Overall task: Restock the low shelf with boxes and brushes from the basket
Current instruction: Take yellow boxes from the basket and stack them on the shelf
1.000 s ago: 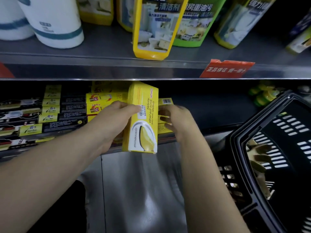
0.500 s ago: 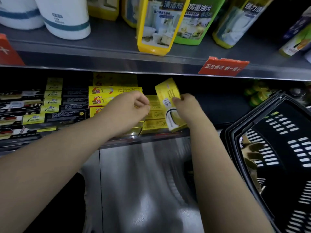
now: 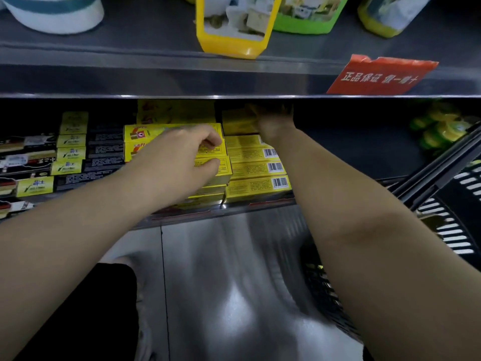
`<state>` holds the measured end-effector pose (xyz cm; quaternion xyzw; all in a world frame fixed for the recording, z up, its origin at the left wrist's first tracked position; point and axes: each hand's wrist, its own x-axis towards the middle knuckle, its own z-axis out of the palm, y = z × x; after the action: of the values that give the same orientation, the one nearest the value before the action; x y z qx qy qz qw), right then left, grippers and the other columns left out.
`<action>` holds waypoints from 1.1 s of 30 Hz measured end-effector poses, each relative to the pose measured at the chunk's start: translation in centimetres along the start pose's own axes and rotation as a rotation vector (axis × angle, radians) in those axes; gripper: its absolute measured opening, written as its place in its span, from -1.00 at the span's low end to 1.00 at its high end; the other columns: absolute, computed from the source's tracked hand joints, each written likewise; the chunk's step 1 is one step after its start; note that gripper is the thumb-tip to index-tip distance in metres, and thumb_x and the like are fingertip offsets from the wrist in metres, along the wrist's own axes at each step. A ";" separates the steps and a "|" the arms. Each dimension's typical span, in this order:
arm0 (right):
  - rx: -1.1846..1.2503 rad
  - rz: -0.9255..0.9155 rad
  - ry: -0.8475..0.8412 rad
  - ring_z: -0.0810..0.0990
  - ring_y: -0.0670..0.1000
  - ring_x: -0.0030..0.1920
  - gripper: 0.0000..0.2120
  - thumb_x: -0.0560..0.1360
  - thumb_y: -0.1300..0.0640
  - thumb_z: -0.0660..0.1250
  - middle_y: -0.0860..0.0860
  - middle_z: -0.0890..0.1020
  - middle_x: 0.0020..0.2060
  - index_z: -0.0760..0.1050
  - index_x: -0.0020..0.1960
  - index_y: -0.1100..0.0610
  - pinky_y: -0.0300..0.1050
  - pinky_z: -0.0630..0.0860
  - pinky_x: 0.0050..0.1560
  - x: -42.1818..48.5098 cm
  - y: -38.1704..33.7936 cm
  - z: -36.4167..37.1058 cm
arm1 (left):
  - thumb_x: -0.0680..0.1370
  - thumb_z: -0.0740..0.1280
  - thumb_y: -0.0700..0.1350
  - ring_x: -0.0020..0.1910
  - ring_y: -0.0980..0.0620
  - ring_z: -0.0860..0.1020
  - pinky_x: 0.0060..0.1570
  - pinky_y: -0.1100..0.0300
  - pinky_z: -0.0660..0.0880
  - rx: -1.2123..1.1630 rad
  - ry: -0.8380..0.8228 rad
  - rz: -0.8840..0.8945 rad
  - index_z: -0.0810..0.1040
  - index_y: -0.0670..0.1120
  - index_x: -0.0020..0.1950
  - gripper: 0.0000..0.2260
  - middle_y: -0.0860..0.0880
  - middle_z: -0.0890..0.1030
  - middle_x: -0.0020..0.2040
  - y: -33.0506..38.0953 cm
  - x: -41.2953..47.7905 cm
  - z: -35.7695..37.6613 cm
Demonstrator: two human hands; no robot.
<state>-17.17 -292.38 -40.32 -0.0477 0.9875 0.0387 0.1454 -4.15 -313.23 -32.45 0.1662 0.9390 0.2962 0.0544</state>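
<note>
Two forearms reach past the black basket (image 3: 426, 175) to the low shelf (image 3: 234, 210), where the yellow-box stacks (image 3: 256, 169) stand several high; restocking looks partly done. Left hand (image 3: 182, 162), fingers curled, meets the left stack, grip unclear. Farther in, right hand (image 3: 273, 123) rests on a yellow box (image 3: 238, 122) atop the right stack; shadow hides its fingers.

A shop aisle: metal shelves (image 3: 182, 82) stocked with rows of identical yellow boxes (image 3: 256, 186), a red promotional tag (image 3: 380, 75) at upper right, and a black shopping basket (image 3: 442, 178) at right.
</note>
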 end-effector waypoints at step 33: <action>0.764 0.316 0.522 0.52 -0.13 -0.16 -0.84 0.51 0.24 0.27 -0.02 0.54 -0.12 0.47 -0.03 0.00 -0.32 0.42 -0.13 -27.6 13.5 -2.0 | 0.56 0.22 0.04 0.35 0.12 0.27 0.34 0.31 0.12 -0.053 -0.261 0.579 0.25 0.07 0.43 -0.56 0.11 0.35 0.37 14.6 -1.9 6.6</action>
<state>7.20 -276.91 -29.54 0.1516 0.9297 -0.3179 -0.1077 3.05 -299.06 -29.48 0.4618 0.8297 0.2997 0.0921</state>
